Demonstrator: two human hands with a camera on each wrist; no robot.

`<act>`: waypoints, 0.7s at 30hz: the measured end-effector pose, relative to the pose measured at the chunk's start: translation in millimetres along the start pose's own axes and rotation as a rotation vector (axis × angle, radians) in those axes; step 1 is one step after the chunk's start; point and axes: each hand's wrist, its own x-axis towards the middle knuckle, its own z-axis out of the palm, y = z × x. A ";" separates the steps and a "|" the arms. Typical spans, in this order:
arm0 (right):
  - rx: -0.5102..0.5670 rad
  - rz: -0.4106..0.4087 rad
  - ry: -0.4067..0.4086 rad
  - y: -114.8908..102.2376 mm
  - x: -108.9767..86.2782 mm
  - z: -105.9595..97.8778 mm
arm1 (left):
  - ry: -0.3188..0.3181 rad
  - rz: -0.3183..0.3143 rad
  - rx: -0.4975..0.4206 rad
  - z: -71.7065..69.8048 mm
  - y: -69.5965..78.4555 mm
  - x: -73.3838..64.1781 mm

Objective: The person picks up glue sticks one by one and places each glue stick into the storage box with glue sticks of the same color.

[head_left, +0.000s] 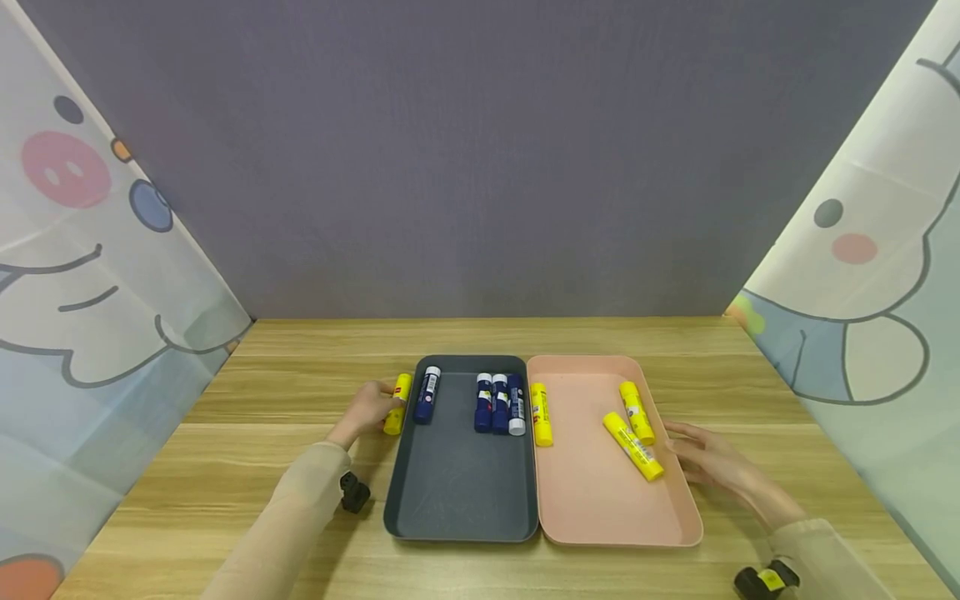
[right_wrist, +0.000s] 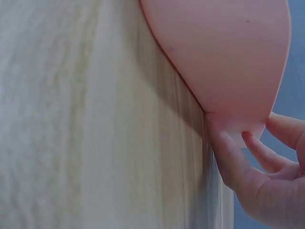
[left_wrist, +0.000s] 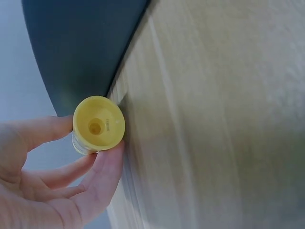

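Observation:
Just left of the dark grey tray (head_left: 461, 492), my left hand (head_left: 372, 406) pinches a yellow glue stick (head_left: 398, 404) between thumb and fingers. Its round end (left_wrist: 99, 122) faces the camera in the left wrist view, low by the wooden table. My right hand (head_left: 712, 458) touches the outer right side of the pink tray (head_left: 600, 521). In the right wrist view its fingers (right_wrist: 233, 157) rest against the tray's outer wall. Three yellow glue sticks lie in the pink tray, one (head_left: 541, 414) along its left side and two (head_left: 633, 447) touching at the right.
Inside the dark tray are several navy glue sticks: one (head_left: 427, 396) at upper left, the others (head_left: 500, 404) side by side along the right. Both trays stand edge to edge on the wooden table (head_left: 300, 350). A grey panel (head_left: 480, 167) rises behind, with cartoon-printed sheets (head_left: 112, 275) at the sides.

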 end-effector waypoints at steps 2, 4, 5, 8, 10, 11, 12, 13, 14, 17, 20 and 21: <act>0.005 -0.002 -0.004 0.2 0.3 -0.5 | 0.002 -0.003 -0.010 -0.7 0.3 -0.2; 0.014 -0.006 -0.011 0.6 0.6 -1.1 | 0.004 -0.001 -0.012 -1.4 0.5 -0.3; 0.017 -0.008 -0.015 0.9 0.8 -1.5 | 0.004 -0.003 -0.017 -1.8 0.9 -0.6; 0.021 -0.012 -0.019 1.7 1.2 -2.1 | 0.003 -0.009 -0.029 -2.6 1.2 -0.8; 0.018 -0.010 -0.016 1.9 1.5 -1.9 | 0.004 -0.013 -0.040 -3.2 0.9 -0.5; 0.015 -0.009 -0.013 1.8 1.6 -1.8 | 0.005 -0.020 -0.048 -3.5 1.1 -0.2; 0.011 -0.006 -0.009 1.7 1.6 -1.6 | 0.002 -0.024 -0.052 -4.0 1.1 0.1; 0.010 -0.002 -0.005 1.6 1.6 -1.3 | 0.002 -0.026 -0.049 -4.6 1.5 0.0; 0.008 0.003 0.002 1.5 1.7 -0.9 | 0.003 -0.030 -0.046 -5.2 1.7 0.1; 0.005 0.009 0.011 1.3 1.4 -0.4 | 0.008 -0.037 -0.040 -7.3 4.1 -1.2; 0.009 0.010 0.012 0.8 1.0 -0.3 | 0.008 -0.037 -0.042 -9.3 7.2 -3.7; 0.010 0.008 0.009 0.7 0.8 -0.3 | 0.008 -0.037 -0.044 -9.9 8.2 -4.6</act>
